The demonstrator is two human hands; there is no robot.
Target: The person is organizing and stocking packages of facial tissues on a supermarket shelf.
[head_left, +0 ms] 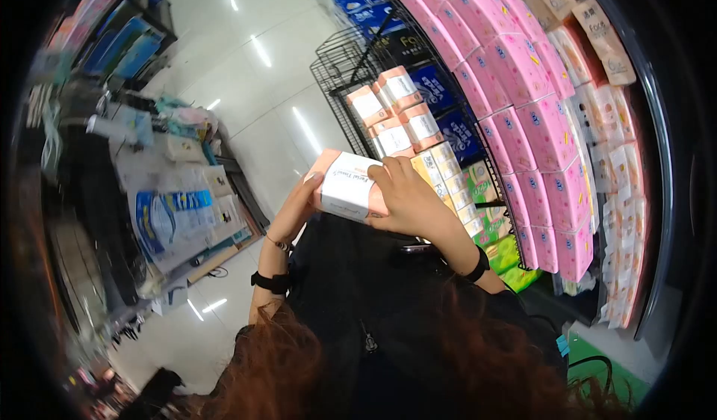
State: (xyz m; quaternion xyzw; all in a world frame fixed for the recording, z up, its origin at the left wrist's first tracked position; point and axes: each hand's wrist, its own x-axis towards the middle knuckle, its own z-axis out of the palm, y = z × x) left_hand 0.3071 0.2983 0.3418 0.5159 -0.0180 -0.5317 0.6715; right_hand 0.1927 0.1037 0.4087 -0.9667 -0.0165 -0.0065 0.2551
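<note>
A white and peach pack of facial tissues (pixel 345 184) is held up in front of my body, tilted, with print on its faces. My left hand (pixel 302 199) grips its left end, the thumb along the edge. On the right, my right hand (pixel 409 199) wraps round the other end, fingers over the top. Just beyond the pack, similar peach and white tissue packs (pixel 392 140) are stacked in a black wire basket (pixel 340 72). Yellow and white packs (pixel 446 181) stand beside them, close to my right hand.
Pink tissue packs (pixel 534 121) tied in bundles fill the shelf on the right. Blue packs (pixel 455 132) and green packs (pixel 515 259) sit lower down. A cluttered display (pixel 175 211) with blue packaging stands left, across the tiled floor (pixel 254 84).
</note>
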